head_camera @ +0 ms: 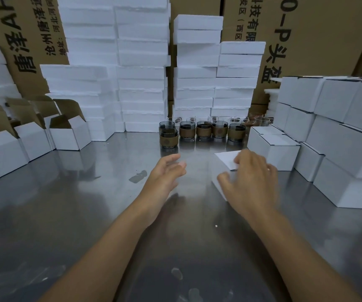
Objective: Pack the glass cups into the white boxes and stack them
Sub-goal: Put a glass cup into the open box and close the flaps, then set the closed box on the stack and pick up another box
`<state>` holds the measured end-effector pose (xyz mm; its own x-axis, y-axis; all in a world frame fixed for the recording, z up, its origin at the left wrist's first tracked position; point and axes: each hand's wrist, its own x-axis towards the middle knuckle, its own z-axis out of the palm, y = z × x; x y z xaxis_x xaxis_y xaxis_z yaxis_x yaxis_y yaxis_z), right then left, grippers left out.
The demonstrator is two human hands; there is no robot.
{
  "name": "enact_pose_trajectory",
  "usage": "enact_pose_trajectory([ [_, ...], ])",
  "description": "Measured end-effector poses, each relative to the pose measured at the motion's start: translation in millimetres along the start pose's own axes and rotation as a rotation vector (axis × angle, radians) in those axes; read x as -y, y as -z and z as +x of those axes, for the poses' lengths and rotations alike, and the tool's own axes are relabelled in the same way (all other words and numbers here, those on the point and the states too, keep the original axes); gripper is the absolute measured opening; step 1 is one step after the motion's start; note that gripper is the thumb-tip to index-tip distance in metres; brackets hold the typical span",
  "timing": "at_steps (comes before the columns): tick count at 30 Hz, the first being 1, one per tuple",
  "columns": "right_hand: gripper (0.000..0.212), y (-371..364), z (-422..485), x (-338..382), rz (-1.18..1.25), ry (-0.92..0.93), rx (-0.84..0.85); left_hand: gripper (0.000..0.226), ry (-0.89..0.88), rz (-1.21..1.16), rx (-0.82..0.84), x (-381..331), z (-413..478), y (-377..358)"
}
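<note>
The right hand (pixel 251 182) gripped a white box (pixel 228 159), and the left hand (pixel 167 173) hung released. Glass cups (pixel 204 129) stood at twelve o'clock and open boxes (pixel 66 136) at nine, their contents hidden.

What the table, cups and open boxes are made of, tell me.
Table: probably stainless steel, grey and reflective. Cups: see-through dark glass, brown matte band, maybe cork or leather. Open boxes: cardboard, white outside, brown inside the flaps.
</note>
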<state>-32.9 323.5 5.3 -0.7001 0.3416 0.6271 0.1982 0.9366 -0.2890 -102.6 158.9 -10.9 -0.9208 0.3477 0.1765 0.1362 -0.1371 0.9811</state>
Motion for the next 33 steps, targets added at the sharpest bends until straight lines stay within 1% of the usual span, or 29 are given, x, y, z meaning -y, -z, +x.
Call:
enact_pose_trajectory([
  [5,0.031,2,9,-31,-0.126,-0.206,-0.054,0.017,-0.004,0.005,0.002,1,0,3],
  [8,0.036,1,14,-52,-0.115,-0.303,-0.108,0.018,-0.003,-0.012,-0.005,0,1,3],
  [11,0.036,0,18,-70,-0.111,-0.337,-0.161,0.017,-0.001,-0.011,-0.009,0,1,2],
  [20,0.037,-7,24,-83,-0.106,-0.380,-0.144,0.015,0.004,-0.001,-0.034,-5,-1,2],
  [22,0.040,-6,25,-79,-0.101,-0.337,-0.134,0.015,0.003,0.011,-0.037,-6,-1,1],
  [23,0.042,-6,24,-75,-0.093,-0.276,-0.123,0.014,0.001,0.019,-0.037,-6,-2,1],
  [26,0.039,-8,20,-53,0.011,0.014,-0.075,0.014,-0.001,0.054,-0.067,-8,-4,-1],
  [27,0.036,-9,16,-44,0.064,0.101,-0.037,0.014,-0.001,0.068,-0.092,-8,-4,-1],
  [29,0.027,-13,10,-30,0.131,0.220,0.078,0.014,-0.004,0.081,-0.156,-8,-4,-1],
  [31,0.018,-17,7,-25,0.184,0.273,0.188,0.015,-0.007,0.079,-0.226,-6,-3,1],
  [33,0.013,-18,6,-27,0.197,0.271,0.260,0.017,-0.002,0.088,-0.281,-4,-2,3],
])
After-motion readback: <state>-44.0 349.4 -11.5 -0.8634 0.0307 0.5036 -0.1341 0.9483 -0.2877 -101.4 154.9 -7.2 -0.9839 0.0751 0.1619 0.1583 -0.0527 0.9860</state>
